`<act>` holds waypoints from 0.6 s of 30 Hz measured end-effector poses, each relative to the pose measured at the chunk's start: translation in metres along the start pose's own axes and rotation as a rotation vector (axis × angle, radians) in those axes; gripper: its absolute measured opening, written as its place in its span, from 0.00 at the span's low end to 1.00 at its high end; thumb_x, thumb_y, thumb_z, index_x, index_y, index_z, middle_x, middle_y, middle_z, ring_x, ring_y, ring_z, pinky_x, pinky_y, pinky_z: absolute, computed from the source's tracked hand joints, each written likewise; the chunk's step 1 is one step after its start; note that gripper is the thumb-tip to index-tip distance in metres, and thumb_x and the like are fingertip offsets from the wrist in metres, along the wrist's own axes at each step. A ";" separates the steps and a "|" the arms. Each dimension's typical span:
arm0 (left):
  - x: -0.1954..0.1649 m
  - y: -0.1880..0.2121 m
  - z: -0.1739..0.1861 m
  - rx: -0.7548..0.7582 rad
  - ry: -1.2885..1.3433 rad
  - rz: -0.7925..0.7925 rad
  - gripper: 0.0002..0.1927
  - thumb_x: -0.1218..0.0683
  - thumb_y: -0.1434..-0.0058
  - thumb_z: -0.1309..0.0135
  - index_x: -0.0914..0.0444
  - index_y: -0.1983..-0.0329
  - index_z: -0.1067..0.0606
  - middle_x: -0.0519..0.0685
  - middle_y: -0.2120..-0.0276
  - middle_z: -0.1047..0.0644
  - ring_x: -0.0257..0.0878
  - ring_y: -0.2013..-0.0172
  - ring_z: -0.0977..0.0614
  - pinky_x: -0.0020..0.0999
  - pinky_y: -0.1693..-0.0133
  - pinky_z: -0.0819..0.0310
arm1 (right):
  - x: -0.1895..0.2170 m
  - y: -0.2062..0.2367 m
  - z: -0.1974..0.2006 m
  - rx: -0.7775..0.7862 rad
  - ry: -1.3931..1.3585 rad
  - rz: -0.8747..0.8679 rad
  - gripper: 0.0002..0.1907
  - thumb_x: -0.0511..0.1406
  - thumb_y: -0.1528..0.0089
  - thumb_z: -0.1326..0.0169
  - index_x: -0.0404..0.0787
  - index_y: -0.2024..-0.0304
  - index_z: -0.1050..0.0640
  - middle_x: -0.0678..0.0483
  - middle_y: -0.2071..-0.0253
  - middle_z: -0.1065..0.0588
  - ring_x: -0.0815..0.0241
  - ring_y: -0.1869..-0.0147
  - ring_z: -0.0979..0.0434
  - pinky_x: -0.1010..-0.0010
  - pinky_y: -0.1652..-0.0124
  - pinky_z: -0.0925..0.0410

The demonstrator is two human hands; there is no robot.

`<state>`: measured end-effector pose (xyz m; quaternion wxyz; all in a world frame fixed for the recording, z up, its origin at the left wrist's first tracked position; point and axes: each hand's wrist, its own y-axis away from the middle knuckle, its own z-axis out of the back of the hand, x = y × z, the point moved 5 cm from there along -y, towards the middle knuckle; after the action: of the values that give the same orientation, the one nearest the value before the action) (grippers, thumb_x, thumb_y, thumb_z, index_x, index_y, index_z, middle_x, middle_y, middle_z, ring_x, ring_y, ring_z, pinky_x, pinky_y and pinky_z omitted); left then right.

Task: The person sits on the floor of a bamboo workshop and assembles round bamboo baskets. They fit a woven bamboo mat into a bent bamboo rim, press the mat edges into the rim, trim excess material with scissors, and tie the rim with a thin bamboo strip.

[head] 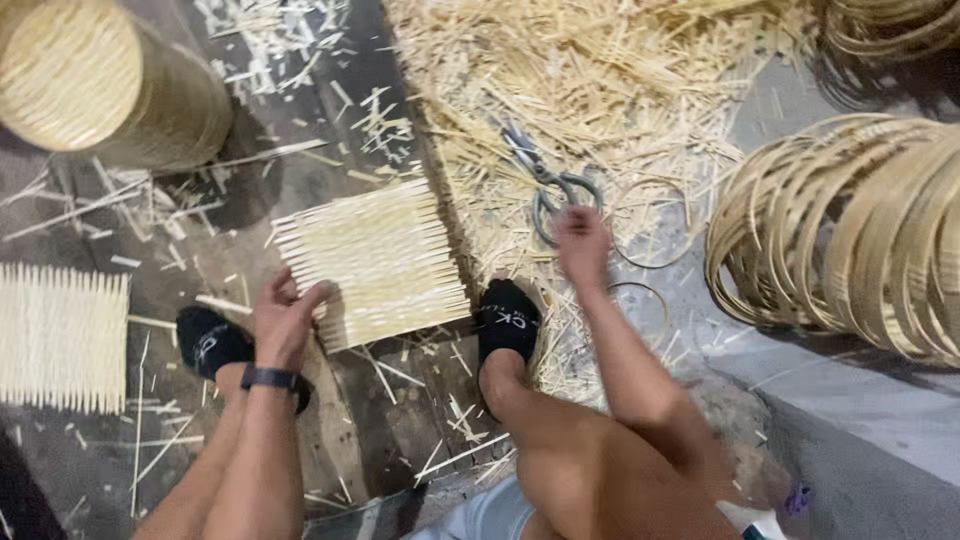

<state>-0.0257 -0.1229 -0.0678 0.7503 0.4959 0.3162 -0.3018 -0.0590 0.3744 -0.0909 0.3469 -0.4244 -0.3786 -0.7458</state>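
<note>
Flat, the pale woven mat (375,262) has frayed strip ends.

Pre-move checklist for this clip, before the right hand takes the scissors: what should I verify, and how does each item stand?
1. Right hand at the scissors: ok, fingers at the handle loops.
2. Scissors gripped: cannot tell, the hand is blurred.
3. Left hand on the woven mat: ok, touching its left edge.
4. Mat lying flat on the floor: ok.
5. Scissors free of clutter: not ok, they lie on loose bamboo splints.
6. Feet off the mat: ok, the black socks sit beside it.
</note>
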 end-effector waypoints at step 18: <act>-0.202 0.094 -0.108 0.428 0.553 0.009 0.18 0.46 0.34 0.47 0.64 0.52 0.21 0.45 0.66 0.19 0.31 0.67 0.20 0.25 0.67 0.24 | 0.276 0.133 0.053 0.814 0.959 1.413 0.09 0.31 0.44 0.40 0.42 0.60 0.22 0.54 0.63 0.24 0.51 0.53 0.24 0.56 0.46 0.30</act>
<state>-0.0971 0.0366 0.1072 0.5167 0.7063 0.4349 -0.2121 -0.0378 0.3032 0.2115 0.9585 -0.0497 -0.0821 -0.2685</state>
